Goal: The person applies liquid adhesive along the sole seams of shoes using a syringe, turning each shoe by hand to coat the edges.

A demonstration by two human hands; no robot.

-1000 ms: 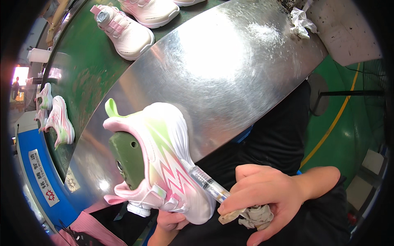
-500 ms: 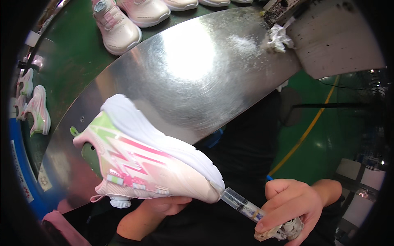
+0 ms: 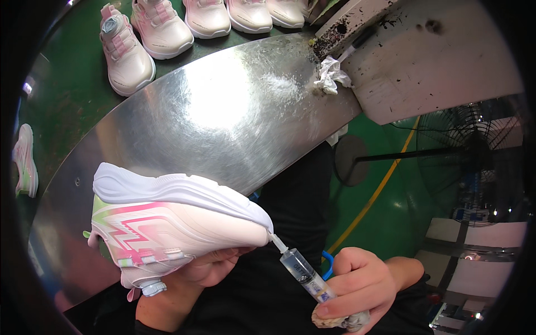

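A pink and white sneaker (image 3: 190,223) with green at the heel is held sole-up and tilted over the near side of the metal table. My left hand (image 3: 215,268) grips it from beneath, its fingers partly hidden by the upper. In my right hand (image 3: 357,285) is a clear plastic syringe (image 3: 304,273) with a narrow white tip. That tip touches the seam between sole and upper at the toe. A crumpled, stained cloth (image 3: 340,321) is bunched under the same hand's fingers.
Several matching sneakers (image 3: 162,30) stand in a row on the green surface beyond the metal table (image 3: 167,145). Another shoe (image 3: 26,159) lies at far left. White crumpled tissue (image 3: 330,75) sits by a stained panel (image 3: 424,61). At right stands a fan (image 3: 474,151).
The sneaker has tilted so its sole faces more upward. My right hand and the syringe have shifted left in view, and the syringe's narrow tip now shows at the toe seam.
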